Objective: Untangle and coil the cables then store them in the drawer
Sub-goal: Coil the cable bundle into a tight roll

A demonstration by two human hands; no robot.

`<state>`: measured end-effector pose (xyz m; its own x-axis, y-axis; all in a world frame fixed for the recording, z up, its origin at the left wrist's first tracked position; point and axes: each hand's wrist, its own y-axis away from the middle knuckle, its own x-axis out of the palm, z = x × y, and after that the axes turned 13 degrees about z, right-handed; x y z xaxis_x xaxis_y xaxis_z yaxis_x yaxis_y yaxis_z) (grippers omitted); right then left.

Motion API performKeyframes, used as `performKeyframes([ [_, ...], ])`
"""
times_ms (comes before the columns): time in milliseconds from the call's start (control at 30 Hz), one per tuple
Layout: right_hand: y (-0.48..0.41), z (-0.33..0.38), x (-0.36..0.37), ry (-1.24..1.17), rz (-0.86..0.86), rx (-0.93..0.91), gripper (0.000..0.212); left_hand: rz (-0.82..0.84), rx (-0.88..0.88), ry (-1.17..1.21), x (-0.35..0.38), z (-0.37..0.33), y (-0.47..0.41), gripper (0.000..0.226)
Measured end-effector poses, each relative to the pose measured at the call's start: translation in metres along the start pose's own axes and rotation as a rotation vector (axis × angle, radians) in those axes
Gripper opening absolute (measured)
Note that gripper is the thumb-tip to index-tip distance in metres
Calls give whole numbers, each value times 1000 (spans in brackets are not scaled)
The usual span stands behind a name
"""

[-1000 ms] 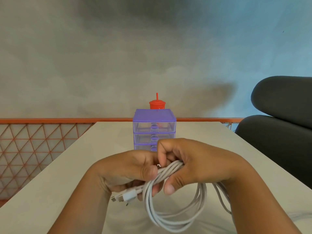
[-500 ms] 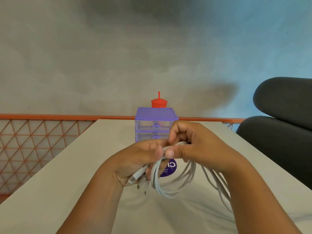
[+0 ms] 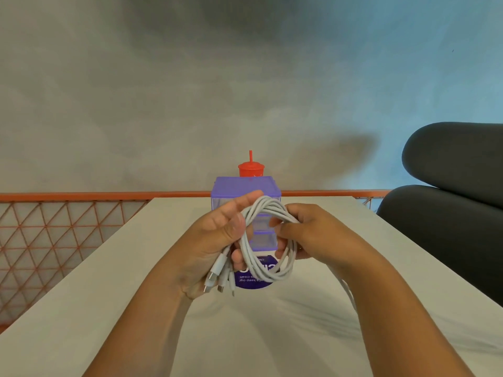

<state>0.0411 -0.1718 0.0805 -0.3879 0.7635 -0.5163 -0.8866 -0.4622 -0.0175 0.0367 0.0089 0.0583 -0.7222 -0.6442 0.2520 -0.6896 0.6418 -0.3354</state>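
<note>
— At the centre of the frame?
— Two bare hands raised above a pale worktop (image 3: 109,295), sharing a bundle of white cables (image 3: 269,210) wound into a loose coil.

— Left hand first?
— Left hand (image 3: 217,235) just left of centre, palm towards the camera. Upper fingers fairly straight behind the top of the coil, thumb laid across the strands, lower fingers curled round them. Below the palm, several plug ends (image 3: 217,270) hanging side by side.

— And the right hand?
— Right hand (image 3: 313,232) just right of centre, fingers and thumb curled, pinching the right side of the coil. From there, a loose tail of cable trailing down beneath the right forearm.

— Behind the hands?
— Directly behind the coil and partly hidden by it, a small purple drawer unit (image 3: 245,185) with clear drawers, standing on the worktop. Above its top edge, a red cup (image 3: 251,170) with lid and straw. In front of the unit, flat on the worktop, a round purple sticker (image 3: 253,281), visible through the bottom of the coil, print upside down.

— Around the edges?
— At left, an orange railing (image 3: 54,227) with diamond mesh. At right, a dark padded chair (image 3: 449,200). Above, a grey wall.
</note>
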Motion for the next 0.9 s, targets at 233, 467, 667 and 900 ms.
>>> performKeyframes([
  [233,17,5,-11,-71,103,-140,22,182,-200,-471,8,-8,6,91],
  [467,19,4,-15,25,39,-161,12,161,-278,-721,8,-6,6,83],
  [667,14,4,-9,-40,-2,-323,46,194,-157,-713,19,-9,6,57],
  [900,13,-3,-10,-441,94,-535,24,266,-120,-405,28,-1,4,60],
])
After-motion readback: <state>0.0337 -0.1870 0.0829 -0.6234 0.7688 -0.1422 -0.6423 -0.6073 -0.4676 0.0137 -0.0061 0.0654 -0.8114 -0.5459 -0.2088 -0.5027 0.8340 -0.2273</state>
